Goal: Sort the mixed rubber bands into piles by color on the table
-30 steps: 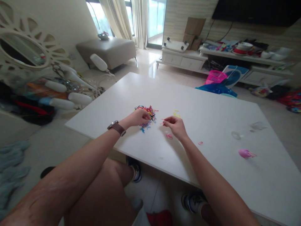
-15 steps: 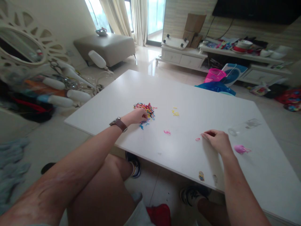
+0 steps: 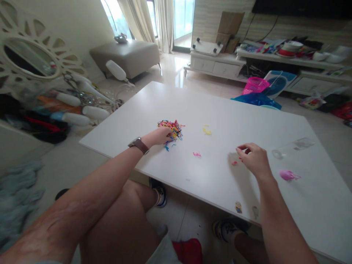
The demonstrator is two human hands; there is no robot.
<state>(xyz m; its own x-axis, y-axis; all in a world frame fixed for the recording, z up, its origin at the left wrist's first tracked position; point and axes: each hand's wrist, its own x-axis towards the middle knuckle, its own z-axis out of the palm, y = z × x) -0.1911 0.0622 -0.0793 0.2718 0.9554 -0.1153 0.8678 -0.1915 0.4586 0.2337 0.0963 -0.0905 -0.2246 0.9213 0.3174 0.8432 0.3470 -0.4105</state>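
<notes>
Pile [image 3: 172,127] of bands lies on the table [image 3: 214,113], the left hand [image 3: 161,135] at its near edge — fingers bent in close, though I cannot tell whether they pinch a band. Yellow bands [image 3: 207,131] sit right of the pile; pink bands [image 3: 197,154], right and nearer the person. Well right of the pile, the right hand [image 3: 254,157] is beside red bands [image 3: 234,163] — fingers narrow, grip unclear. Farther right of the pile lies a pink object [image 3: 287,175].
</notes>
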